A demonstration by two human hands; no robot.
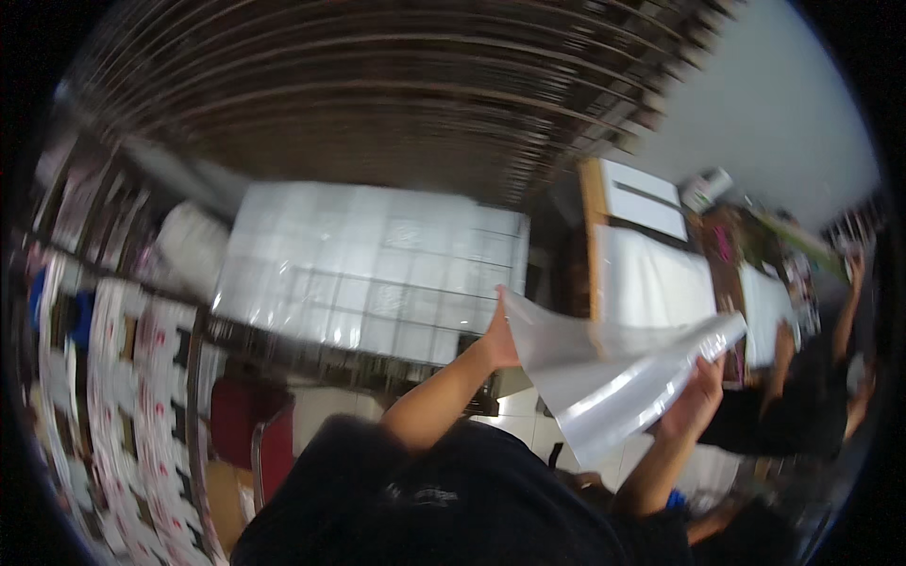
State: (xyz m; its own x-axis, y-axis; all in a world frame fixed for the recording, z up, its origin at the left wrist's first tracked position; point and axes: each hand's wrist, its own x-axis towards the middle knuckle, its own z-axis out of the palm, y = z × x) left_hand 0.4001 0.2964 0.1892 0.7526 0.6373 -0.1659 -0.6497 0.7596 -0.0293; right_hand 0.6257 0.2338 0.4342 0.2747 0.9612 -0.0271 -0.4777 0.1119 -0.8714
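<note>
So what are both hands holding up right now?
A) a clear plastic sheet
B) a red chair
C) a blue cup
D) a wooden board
A: the left hand pinches one corner of the clear plastic sheet, and the right hand grips its far edge.

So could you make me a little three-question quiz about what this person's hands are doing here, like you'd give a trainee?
1. True or false: both hands grip the same clear plastic bag.
2. Which hand holds the bag's upper left corner? A) left hand B) right hand C) neither
3. Fill in: behind the bag lies a large flat stack of ____ sheets.

Key
1. True: the left hand pinches one corner, the right hand clasps the opposite edge.
2. A
3. White, glossy-looking sheets; a red chair stands below them.
</note>
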